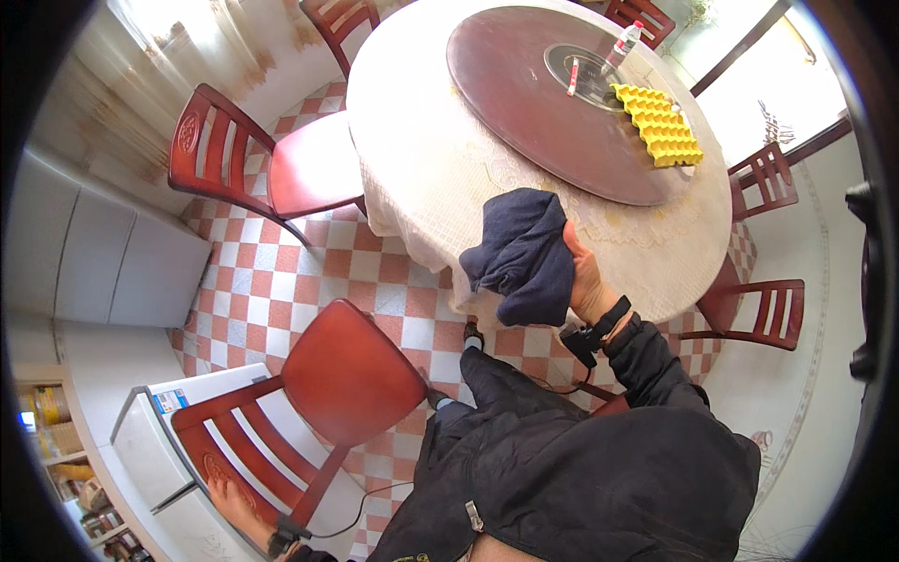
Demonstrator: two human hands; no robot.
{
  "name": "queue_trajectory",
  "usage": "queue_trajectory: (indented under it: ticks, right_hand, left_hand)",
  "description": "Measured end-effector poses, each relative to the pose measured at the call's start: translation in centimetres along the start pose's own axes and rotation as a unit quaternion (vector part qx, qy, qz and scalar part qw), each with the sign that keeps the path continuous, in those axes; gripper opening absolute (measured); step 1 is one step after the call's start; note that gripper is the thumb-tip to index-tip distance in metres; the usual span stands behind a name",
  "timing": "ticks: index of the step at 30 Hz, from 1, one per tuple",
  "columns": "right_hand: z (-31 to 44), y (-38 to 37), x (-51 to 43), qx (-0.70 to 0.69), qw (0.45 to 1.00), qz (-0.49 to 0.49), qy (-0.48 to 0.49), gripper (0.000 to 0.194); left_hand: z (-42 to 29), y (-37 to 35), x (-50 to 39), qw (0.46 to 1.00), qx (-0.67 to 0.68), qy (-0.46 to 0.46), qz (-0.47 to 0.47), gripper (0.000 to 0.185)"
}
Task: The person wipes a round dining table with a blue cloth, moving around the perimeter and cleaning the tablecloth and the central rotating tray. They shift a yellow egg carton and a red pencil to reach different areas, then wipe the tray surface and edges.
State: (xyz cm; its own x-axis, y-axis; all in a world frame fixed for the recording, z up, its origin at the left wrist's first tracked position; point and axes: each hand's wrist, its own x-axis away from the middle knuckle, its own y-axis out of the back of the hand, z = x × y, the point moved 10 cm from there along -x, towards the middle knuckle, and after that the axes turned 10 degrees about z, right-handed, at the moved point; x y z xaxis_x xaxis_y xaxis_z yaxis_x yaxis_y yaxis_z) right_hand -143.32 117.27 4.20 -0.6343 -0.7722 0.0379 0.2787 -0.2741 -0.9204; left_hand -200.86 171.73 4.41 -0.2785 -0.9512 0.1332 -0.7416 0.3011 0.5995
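A bunched dark blue cloth (pixel 523 256) is gripped in my right hand (pixel 588 274), held up in front of the near edge of the round table (pixel 421 183). Its folds hide most of my fingers. At the lower left, my left hand (pixel 235 502) grips the carved top rail of a red wooden chair (pixel 355 369), with the fingers lying over the rail. This chair is turned away from the table, its seat towards the middle of the floor. A pale lace-patterned cloth covers the table.
On the table's brown turntable (pixel 506 91) stand a plastic bottle (pixel 624 43), a small red-and-white stick-shaped packet (pixel 573 77) and a yellow egg tray (pixel 657 126). Another red chair (pixel 281 165) is at the left, more around the table. A white refrigerator-like appliance (pixel 161 449) stands beside my left hand.
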Motion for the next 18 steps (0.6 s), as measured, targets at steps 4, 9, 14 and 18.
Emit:
queue_trajectory:
  ticks: [4, 9, 14, 18]
  right_hand:
    - [0.6, 1.0, -2.3, -0.015, 0.999, 0.015, -0.027, 0.074]
    - [-1.6, 0.5, -4.4, 0.015, 0.987, 0.068, -0.143, 0.074]
    - [-2.0, 0.4, -6.6, 0.079, 0.968, 0.05, -0.231, 0.072]
    - [-0.3, 0.1, -8.7, 0.22, 0.953, 0.029, -0.207, 0.068]
  left_hand:
    - [-17.0, -20.2, 1.5, 0.946, 0.14, -0.092, 0.277, 0.045]
    - [-37.8, -42.0, 10.5, 0.818, 0.121, -0.268, 0.493, 0.063]
    - [-46.2, -52.8, 18.5, 0.693, -0.027, -0.417, 0.587, 0.056]
    - [-47.0, -55.8, 16.4, 0.734, -0.079, -0.432, 0.517, 0.029]
